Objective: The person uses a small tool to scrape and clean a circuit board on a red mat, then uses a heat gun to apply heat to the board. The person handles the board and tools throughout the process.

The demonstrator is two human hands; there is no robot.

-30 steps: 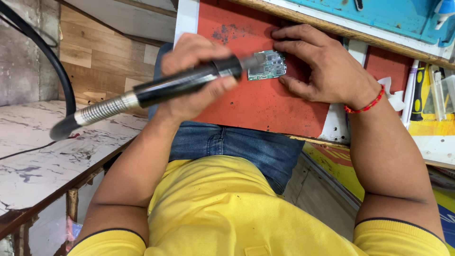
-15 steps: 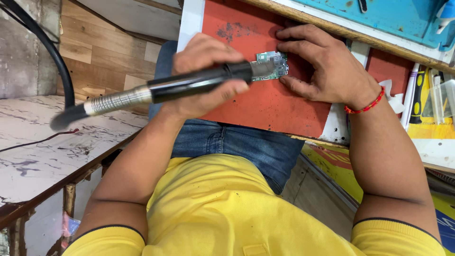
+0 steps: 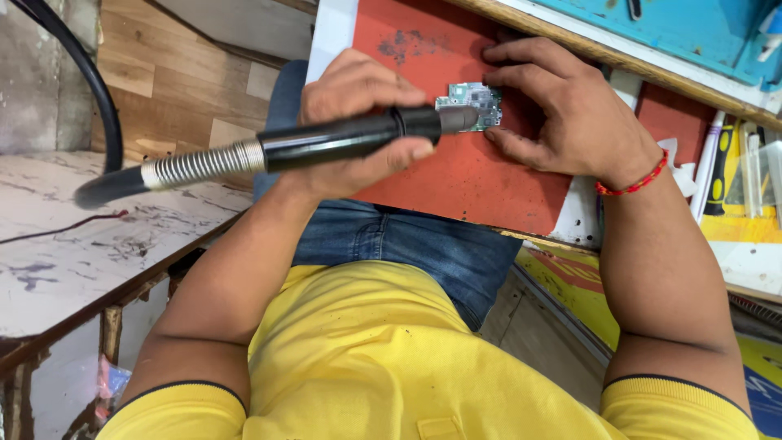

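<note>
L hand (image 3: 362,122) wrapped tight round black hot-air wand (image 3: 350,140), nozzle over board | R hand (image 3: 570,114) fingers spread, pinning small green circuit board (image 3: 470,104) flat on red mat (image 3: 481,175) on bench | risk: nozzle close to R fingertips, likely burn; board may slip if press eases

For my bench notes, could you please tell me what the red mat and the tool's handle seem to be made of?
The red mat looks like matte rubber or silicone: dull, scuffed dark in places. The tool's handle seems glossy black plastic, judging by its highlights, and a ribbed, metal-looking spring collar follows it.
</note>
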